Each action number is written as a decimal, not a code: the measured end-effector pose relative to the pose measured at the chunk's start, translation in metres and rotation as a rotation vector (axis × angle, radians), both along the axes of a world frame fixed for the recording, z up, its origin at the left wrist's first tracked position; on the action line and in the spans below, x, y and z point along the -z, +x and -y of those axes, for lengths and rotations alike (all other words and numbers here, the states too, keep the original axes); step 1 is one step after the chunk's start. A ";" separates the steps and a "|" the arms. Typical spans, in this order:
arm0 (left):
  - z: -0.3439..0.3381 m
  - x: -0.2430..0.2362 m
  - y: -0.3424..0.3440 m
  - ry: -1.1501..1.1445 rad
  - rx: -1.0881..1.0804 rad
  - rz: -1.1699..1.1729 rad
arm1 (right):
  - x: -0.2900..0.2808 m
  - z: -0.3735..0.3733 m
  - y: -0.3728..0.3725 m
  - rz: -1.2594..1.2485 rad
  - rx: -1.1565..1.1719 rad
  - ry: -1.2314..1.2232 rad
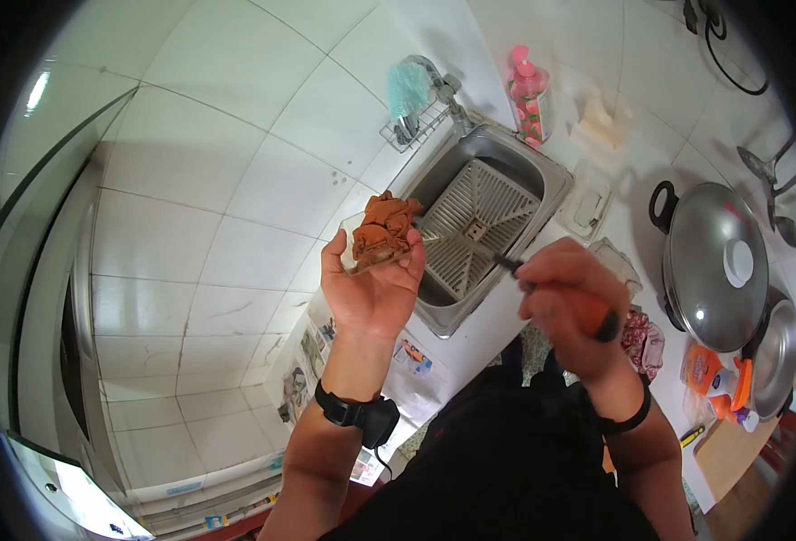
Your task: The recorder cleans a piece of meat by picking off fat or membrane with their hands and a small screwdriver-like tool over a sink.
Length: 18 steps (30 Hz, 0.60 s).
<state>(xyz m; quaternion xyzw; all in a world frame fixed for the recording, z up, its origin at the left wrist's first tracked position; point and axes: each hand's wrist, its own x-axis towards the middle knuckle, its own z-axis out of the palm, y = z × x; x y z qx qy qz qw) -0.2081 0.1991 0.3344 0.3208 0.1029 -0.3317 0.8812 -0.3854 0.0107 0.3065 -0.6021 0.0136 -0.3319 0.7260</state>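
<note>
My left hand (pixel 372 293) is raised at the near left side of the sink, palm up, with fingers closed around a small clear tray (pixel 354 261). A crumpled, folded orange-brown lump (pixel 386 225) fills the tray; I cannot make out its material. Over the sink's near right rim, my right hand (pixel 574 288) is closed on a tool with an orange-and-black handle (pixel 587 311). A slim dark shaft (pixel 509 263) points from that hand toward the sink; motion blurs it. Below both hands lies the metal sink (pixel 556 185), with a slotted grey drain rack (pixel 479 230) inside.
A faucet (pixel 456 106) and a wire rack with a teal mesh scrubber (pixel 409 87) stand behind the sink. Beside them is a pink pump bottle (pixel 529 99). A lidded wok (pixel 718 266), an orange-labelled bottle (pixel 706 371) and a patterned cloth (pixel 641 344) occupy the right counter.
</note>
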 end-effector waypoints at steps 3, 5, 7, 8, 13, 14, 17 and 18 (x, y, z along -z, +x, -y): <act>-0.002 0.005 0.007 -0.105 0.063 0.034 | -0.003 -0.009 0.011 0.056 -0.106 -0.058; 0.005 0.004 0.005 -0.071 0.015 0.015 | -0.002 -0.012 0.017 0.076 -0.102 -0.112; 0.010 0.002 0.004 -0.034 -0.030 -0.005 | -0.003 -0.014 0.022 0.084 -0.091 -0.170; 0.011 0.002 0.004 -0.026 -0.012 0.011 | -0.003 -0.014 0.023 0.079 -0.089 -0.166; 0.015 0.004 0.003 -0.006 0.028 0.026 | 0.001 -0.013 0.026 0.072 -0.111 -0.161; 0.015 0.004 0.003 -0.001 0.056 0.041 | 0.000 -0.012 0.026 0.070 -0.110 -0.159; 0.017 0.004 0.003 0.020 0.089 0.065 | -0.001 -0.009 0.028 0.088 -0.102 -0.181; 0.017 0.003 0.003 0.035 0.093 0.076 | -0.002 -0.008 0.028 0.087 -0.106 -0.170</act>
